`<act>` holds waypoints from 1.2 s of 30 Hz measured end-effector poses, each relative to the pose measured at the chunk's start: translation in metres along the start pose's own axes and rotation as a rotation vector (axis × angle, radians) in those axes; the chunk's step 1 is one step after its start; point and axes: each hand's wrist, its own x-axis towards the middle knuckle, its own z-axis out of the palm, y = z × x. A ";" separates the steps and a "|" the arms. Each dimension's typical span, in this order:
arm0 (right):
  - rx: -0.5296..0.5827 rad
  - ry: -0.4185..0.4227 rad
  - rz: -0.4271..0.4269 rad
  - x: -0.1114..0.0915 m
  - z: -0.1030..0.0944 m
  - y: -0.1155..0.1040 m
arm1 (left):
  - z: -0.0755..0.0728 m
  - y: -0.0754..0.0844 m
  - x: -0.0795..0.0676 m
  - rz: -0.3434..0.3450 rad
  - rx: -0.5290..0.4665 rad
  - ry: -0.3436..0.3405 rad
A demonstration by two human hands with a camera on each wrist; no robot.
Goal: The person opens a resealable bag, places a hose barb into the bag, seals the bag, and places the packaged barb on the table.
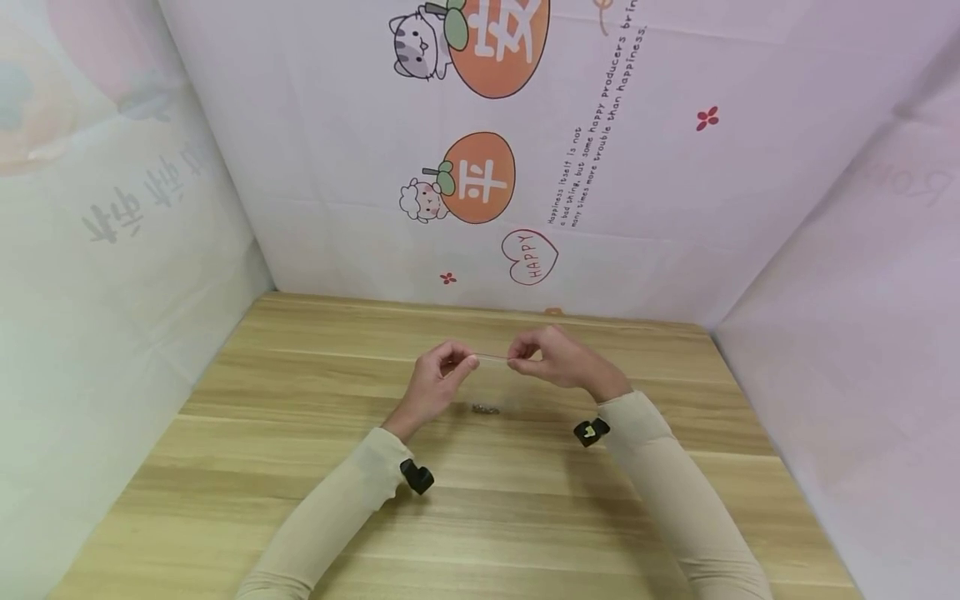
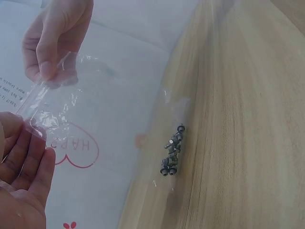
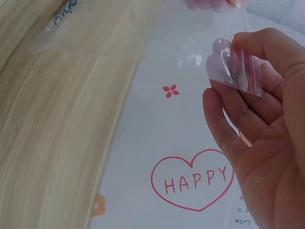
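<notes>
A clear zip-lock bag [image 2: 71,105] hangs between my two hands, its top edge stretched level. My left hand [image 1: 435,383] pinches one end of that edge between thumb and fingers. At the other end, my right hand [image 1: 562,358] pinches the corner; in the right wrist view its fingers show through the plastic beside the red-lined zip strip [image 3: 255,78]. Several small dark metal screws [image 2: 172,151] lie bunched at the bottom of the bag. In the head view the screws [image 1: 485,409] appear below and between the hands.
Below lies a wood-grain table [image 1: 480,517]. A white printed cloth [image 1: 337,167] with orange fruit drawings and a "HAPPY" heart rises behind it, with white cloth sides left and right. Each beige sleeve carries a black wrist camera [image 1: 417,476].
</notes>
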 end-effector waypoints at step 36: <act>0.056 0.032 -0.020 -0.010 0.001 0.017 | 0.002 -0.002 0.001 0.006 0.018 0.001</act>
